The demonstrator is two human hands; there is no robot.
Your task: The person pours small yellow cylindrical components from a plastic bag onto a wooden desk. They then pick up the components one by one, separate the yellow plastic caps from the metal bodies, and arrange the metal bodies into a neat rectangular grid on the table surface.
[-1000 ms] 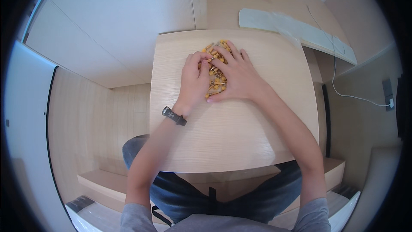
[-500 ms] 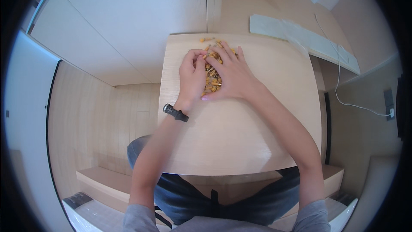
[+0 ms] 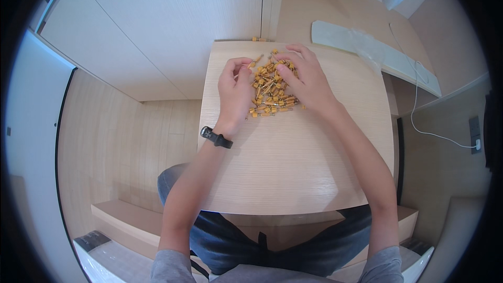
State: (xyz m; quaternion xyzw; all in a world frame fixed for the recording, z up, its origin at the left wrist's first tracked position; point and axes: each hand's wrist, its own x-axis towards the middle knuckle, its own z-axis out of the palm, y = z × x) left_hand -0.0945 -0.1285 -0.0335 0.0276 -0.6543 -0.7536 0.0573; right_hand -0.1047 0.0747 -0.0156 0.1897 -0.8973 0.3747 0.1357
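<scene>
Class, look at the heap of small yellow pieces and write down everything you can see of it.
The heap is many small, slim pieces, yellow to orange, with silvery parts that look like metal. They lie loose, overlapping at many angles, toward the far side of the pale, wood-look tabletop. The left hand is at its left edge; the right hand covers part of its right side. Finer details are too small to tell.
</scene>
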